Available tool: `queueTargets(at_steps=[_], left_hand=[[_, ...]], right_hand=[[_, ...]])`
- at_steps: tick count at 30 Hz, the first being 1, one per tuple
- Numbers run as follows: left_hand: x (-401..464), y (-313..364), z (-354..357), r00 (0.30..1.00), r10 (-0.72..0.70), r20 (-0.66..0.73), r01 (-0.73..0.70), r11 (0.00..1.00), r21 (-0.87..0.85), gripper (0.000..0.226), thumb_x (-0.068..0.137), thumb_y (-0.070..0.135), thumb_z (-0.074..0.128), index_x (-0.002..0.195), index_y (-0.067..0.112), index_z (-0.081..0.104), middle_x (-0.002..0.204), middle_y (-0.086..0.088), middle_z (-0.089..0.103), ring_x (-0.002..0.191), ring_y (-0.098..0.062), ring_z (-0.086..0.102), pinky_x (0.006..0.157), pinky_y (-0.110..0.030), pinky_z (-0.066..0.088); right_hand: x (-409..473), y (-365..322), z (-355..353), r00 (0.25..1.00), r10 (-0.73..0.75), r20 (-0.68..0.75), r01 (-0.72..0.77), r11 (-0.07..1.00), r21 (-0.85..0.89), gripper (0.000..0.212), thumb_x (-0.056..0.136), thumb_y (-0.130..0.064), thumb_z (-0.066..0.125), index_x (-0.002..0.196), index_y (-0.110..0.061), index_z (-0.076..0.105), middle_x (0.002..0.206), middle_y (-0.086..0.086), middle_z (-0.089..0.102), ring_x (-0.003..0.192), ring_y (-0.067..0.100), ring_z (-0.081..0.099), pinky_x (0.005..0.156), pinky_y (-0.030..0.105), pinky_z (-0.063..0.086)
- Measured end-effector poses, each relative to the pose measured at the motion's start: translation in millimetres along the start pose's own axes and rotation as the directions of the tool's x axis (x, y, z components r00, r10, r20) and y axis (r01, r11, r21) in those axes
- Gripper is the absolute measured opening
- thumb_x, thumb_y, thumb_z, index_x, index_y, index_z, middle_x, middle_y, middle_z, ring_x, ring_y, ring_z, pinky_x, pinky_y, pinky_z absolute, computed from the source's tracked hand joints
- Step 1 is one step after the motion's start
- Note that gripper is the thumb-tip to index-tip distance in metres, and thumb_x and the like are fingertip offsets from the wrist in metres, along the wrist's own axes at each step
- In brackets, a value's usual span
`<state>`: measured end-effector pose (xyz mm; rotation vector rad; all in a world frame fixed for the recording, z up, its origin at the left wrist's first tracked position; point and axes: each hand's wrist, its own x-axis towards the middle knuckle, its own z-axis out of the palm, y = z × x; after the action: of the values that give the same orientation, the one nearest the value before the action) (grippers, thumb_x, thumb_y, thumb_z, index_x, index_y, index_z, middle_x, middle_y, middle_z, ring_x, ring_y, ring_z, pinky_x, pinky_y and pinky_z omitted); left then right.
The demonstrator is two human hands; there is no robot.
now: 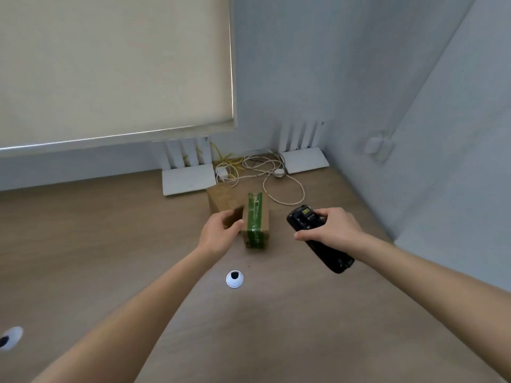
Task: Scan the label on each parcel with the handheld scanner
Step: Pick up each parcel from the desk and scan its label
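A small brown cardboard parcel (262, 214) with a green tape band over its top and front sits on the wooden desk (110, 244), near the far middle. My left hand (219, 232) rests on the parcel's left side, thumb and fingers around its near left corner. My right hand (330, 228) holds a black handheld scanner (318, 239) to the right of the parcel, its head pointing up and away. No label shows on the parcel's visible faces.
Two white routers (188, 178) (304, 160) with upright antennas stand against the back wall, with tangled white and yellow cables (262, 167) between them reaching just behind the parcel. White cable grommets sit in the desk (234, 279) (9, 338). A wall closes the right side.
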<state>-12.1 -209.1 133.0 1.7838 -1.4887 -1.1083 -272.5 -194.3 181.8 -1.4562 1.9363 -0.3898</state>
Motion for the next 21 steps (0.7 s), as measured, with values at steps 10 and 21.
queueTargets(at_steps=[10,21], left_hand=[[138.7,-75.7,77.4,0.969,-0.237,0.073,0.245,0.959,-0.143,0.057,0.103,0.034,0.054,0.153,0.012,0.039,0.152,-0.007,0.048,0.137,-0.024,0.048,0.115,-0.039,0.039],[172.6,-89.1,114.1,0.928,-0.341,0.147,0.371,0.842,-0.391,0.035,0.105,0.026,0.053,0.14,0.029,0.054,0.113,0.007,0.063,0.091,-0.002,0.057,0.065,-0.024,0.045]], right_hand=[[161.0,31.0,95.7,0.989,0.003,0.15,-0.022,0.992,0.126,0.059,0.066,-0.042,0.095,0.116,-0.021,0.071,0.096,-0.001,0.074,0.088,0.017,0.072,0.076,0.034,0.061],[205.7,36.9,130.2,0.964,-0.012,0.265,-0.085,0.932,0.352,0.059,0.079,-0.027,0.09,0.132,-0.018,0.064,0.103,-0.007,0.069,0.093,0.013,0.07,0.072,0.025,0.057]])
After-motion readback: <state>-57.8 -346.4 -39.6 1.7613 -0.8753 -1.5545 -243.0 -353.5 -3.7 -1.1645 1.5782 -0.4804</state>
